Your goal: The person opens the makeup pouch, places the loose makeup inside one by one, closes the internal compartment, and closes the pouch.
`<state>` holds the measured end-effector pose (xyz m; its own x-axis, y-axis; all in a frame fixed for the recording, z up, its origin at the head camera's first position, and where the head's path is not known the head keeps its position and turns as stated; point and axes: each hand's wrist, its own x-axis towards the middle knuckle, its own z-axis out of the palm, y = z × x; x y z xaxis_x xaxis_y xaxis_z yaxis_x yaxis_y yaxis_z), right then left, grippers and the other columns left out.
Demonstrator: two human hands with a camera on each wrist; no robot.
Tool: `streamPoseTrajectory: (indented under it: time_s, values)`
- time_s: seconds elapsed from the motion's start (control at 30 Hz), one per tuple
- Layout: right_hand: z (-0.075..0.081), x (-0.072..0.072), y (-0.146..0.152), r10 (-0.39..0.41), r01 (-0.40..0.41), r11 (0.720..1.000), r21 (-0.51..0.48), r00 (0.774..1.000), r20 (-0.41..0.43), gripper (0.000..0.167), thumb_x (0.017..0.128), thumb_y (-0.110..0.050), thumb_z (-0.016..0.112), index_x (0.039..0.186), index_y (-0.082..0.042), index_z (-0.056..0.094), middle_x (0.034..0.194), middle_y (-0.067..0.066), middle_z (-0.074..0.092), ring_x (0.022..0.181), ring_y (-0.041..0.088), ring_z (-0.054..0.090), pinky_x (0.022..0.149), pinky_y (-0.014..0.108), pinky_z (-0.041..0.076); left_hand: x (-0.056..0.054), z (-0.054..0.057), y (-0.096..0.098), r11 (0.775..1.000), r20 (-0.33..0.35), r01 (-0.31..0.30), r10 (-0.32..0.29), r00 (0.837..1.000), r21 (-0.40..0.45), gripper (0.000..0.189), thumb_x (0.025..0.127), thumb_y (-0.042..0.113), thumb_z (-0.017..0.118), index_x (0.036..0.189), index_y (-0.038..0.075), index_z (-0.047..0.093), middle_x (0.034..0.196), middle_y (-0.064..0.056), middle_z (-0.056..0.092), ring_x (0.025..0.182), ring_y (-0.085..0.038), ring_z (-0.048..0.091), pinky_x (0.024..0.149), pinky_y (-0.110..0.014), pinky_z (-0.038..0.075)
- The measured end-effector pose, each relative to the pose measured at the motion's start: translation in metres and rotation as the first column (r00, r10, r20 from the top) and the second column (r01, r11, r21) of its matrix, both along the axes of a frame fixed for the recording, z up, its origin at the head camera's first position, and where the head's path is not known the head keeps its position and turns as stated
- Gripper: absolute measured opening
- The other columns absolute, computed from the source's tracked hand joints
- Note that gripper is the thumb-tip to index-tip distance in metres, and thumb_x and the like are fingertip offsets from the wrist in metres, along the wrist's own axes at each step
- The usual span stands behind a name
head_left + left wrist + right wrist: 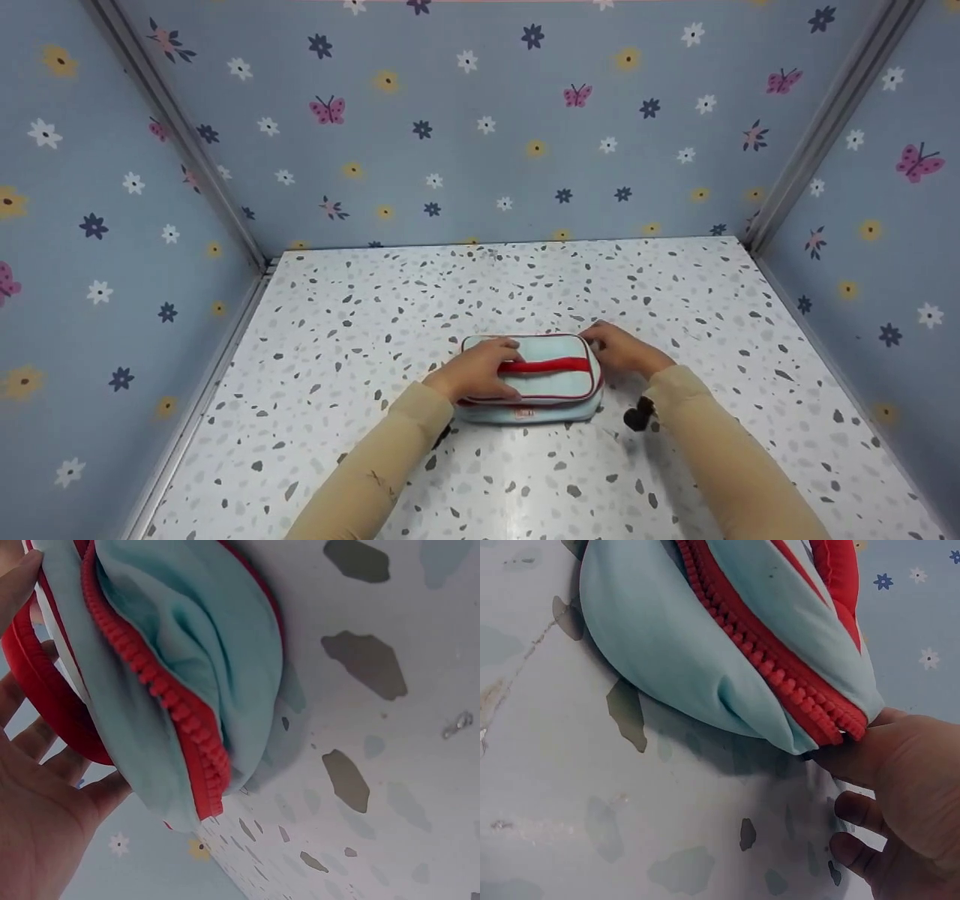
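Note:
A pale blue zip pouch (555, 386) with red piping lies on the speckled table. Its red strap handle (546, 366) runs along the lid. My left hand (484, 369) rests on the left part of the lid, thumb and fingers spread on either side of the handle's end. In the left wrist view the red zip (150, 675) gapes at that end, showing pale blue fabric inside. My right hand (621, 349) is at the pouch's far right corner. There, in the right wrist view, thumb and forefinger pinch the corner beside the end of the zip teeth (780, 679).
The white speckled table (360, 315) extends around the pouch. Blue panels with flowers and butterflies stand at the back (465, 165), left (127, 262) and right (862, 247). A small black object (637, 415) shows beside the right wrist.

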<state>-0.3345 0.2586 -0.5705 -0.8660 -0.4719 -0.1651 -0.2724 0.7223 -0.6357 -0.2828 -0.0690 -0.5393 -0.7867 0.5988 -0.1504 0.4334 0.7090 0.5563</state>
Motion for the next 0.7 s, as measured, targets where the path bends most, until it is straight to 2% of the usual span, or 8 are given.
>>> streamPoseTrajectory:
  time_s: [0.23, 0.4, 0.53, 0.7]
  values:
    - [-0.0028, -0.0046, -0.0002, 0.035, -0.034, 0.999, 0.033, 0.999, -0.030, 0.032, 0.103, 0.002, 0.060, 0.131, -0.003, 0.076, 0.118, 0.019, 0.062, 0.103, 0.030, 0.054, 0.090, 0.046, 0.047, -0.0005, -0.0028, 0.0002, 0.999, -0.046, 0.037, -0.036, 0.998, 0.009, 0.057, 0.089, 0.038, 0.089, 0.138, 0.015, 0.072, 0.165, -0.005, 0.053, 0.153, -0.028, 0.051, 0.129, -0.040, 0.040]
    - [-0.0008, -0.0056, -0.0001, 0.036, -0.036, 0.996, 0.083, 0.999, 0.001, 0.030, 0.103, 0.000, 0.062, 0.132, -0.001, 0.073, 0.117, 0.017, 0.062, 0.105, 0.030, 0.056, 0.095, 0.049, 0.049, -0.0004, -0.0023, -0.0002, 0.999, -0.050, 0.041, -0.042, 0.998, -0.002, 0.058, 0.090, 0.039, 0.088, 0.140, 0.015, 0.071, 0.166, -0.006, 0.053, 0.153, -0.029, 0.050, 0.130, -0.041, 0.039]
    - [0.0001, -0.0059, -0.0010, 0.033, -0.035, 0.994, 0.101, 0.999, 0.020, 0.027, 0.102, 0.001, 0.062, 0.127, 0.001, 0.073, 0.115, 0.017, 0.069, 0.106, 0.028, 0.063, 0.101, 0.054, 0.054, 0.0001, -0.0013, 0.0000, 0.999, -0.050, 0.043, -0.043, 0.998, -0.011, 0.059, 0.090, 0.040, 0.088, 0.141, 0.015, 0.070, 0.166, -0.006, 0.053, 0.153, -0.029, 0.051, 0.130, -0.042, 0.038]
    - [-0.0014, -0.0060, -0.0008, -0.021, 0.018, 0.996, 0.088, 0.999, 0.026, 0.020, 0.104, -0.001, 0.060, 0.117, -0.001, 0.074, 0.109, 0.015, 0.074, 0.101, 0.025, 0.066, 0.099, 0.053, 0.057, 0.0008, -0.0019, 0.0007, 0.999, -0.049, 0.034, -0.034, 0.998, -0.014, 0.059, 0.090, 0.041, 0.087, 0.141, 0.016, 0.070, 0.166, -0.005, 0.053, 0.152, -0.028, 0.051, 0.130, -0.042, 0.039]
